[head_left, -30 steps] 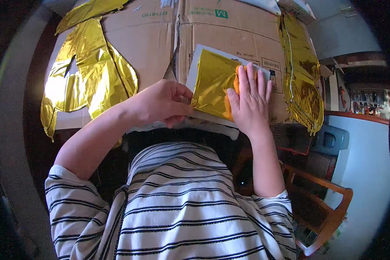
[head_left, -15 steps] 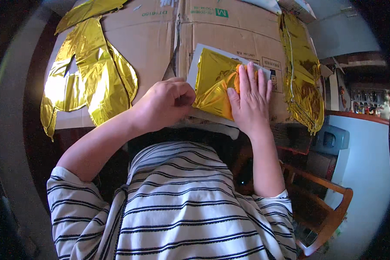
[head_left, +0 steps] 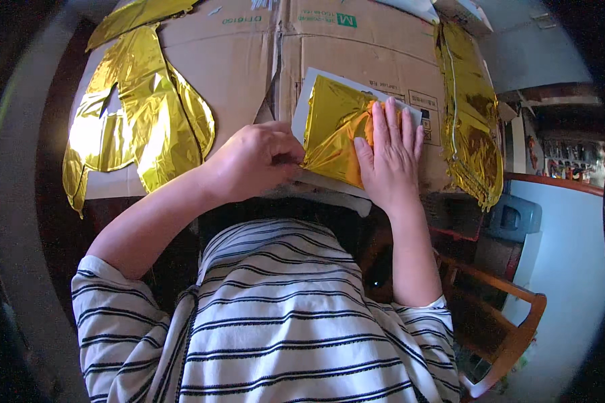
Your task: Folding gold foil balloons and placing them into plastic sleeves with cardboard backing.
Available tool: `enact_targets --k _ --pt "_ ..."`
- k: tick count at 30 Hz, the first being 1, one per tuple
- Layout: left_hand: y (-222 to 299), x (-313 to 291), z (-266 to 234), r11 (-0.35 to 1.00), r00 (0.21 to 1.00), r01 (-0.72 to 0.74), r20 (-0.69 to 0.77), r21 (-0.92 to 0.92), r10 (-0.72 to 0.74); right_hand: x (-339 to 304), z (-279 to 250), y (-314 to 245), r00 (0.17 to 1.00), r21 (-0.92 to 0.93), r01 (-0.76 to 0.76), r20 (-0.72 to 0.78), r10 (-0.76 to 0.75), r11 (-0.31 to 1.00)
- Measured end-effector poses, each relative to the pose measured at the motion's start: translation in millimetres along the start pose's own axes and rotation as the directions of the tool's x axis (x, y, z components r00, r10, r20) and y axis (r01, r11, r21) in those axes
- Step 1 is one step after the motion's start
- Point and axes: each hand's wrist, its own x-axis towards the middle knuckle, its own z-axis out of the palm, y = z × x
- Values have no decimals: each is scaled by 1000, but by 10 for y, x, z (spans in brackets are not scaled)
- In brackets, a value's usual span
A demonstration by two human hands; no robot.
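- Left hand (head_left: 257, 161): curled narrow at the card's (head_left: 304, 104) near left corner, seemingly pinching the foil (head_left: 333, 101).
- Right hand (head_left: 392, 161): spread flat on an orange cloth (head_left: 366, 127) over the card's right part.
- Foil: on the card, covering much of it; creased, apparently not yet smooth; the card's far edge shows bare.
- Loose foil (head_left: 148, 87): left of the card, well apart.

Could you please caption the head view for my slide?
Left hand pinching a corner of gold foil, right hand flat over orange cloth.

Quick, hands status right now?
Left hand: closed, apparently pinching the gold sheet's near-left corner.
Right hand: open, flat on the orange cloth.
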Motion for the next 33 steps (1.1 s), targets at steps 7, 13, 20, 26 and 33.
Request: enact_targets --k 7,13,20,26,33 --pt "72 -22 -29 970 989 150 44 -193 -144 -1 -6 3 1000 10 2 3 -2 1000" --pt "74 72 -19 667 892 430 175 -608 -416 0 7 -1 1000 -15 5 1 -5 1000" --pt "83 187 -85 733 869 493 215 -470 -446 -4 21 7 1000 -28 5 6 -5 1000" --pt "-80 283 -88 829 910 398 287 -393 -300 4 23 -1 1000 -33 21 4 -21 999" --pt "-14 266 -103 832 895 433 278 -346 -350 -2 36 11 1000 -40 20 -4 -20 999"
